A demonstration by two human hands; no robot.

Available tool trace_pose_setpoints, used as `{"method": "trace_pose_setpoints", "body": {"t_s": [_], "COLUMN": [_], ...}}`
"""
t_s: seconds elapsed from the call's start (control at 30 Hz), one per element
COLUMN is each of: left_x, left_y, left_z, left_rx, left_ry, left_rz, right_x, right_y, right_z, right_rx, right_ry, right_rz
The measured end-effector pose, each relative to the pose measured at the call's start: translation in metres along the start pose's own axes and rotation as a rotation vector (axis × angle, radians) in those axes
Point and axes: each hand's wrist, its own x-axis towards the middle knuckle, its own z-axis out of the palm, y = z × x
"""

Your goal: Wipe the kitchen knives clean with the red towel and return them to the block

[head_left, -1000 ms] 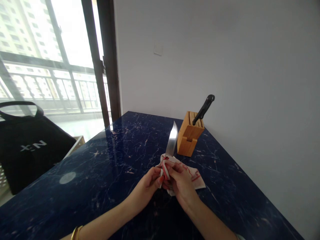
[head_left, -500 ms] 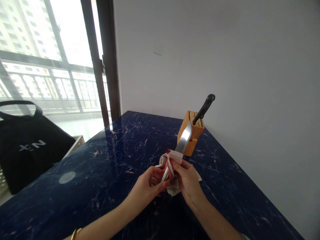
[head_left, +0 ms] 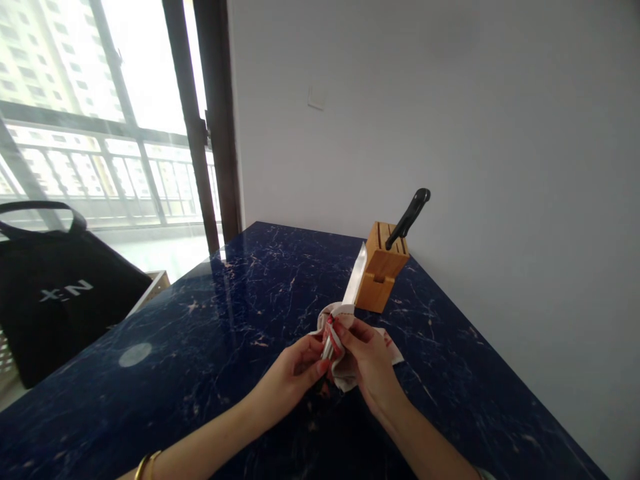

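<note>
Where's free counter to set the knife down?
Widest free patch: the marble counter, left of the left hand, toward the window. Smaller patch: right of the cloth, along the wall. Crowded: around the right hand, the knife and the block.

My left hand and my right hand meet close together in front of me, both curled shut. My forearms angle inward from below, and my right wrist bends, its fingertips pressing inward.
</note>
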Motion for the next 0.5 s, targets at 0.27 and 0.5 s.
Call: {"method": "trace_pose_setpoints", "body": {"t_s": [0.27, 0.5], "left_x": [0.001, -0.001], "left_y": [-0.003, -0.007], "left_z": [0.000, 0.006], "left_rx": [0.113, 0.232], "left_ry": [0.061, 0.185], "left_rz": [0.032, -0.057], "right_x": [0.001, 0.004], "right_y": [-0.006, 0.005], "right_z": [-0.006, -0.007], "right_rx": [-0.049, -0.271], "right_ry": [-0.045, 0.121], "right_rz": [-0.001, -0.065]}}
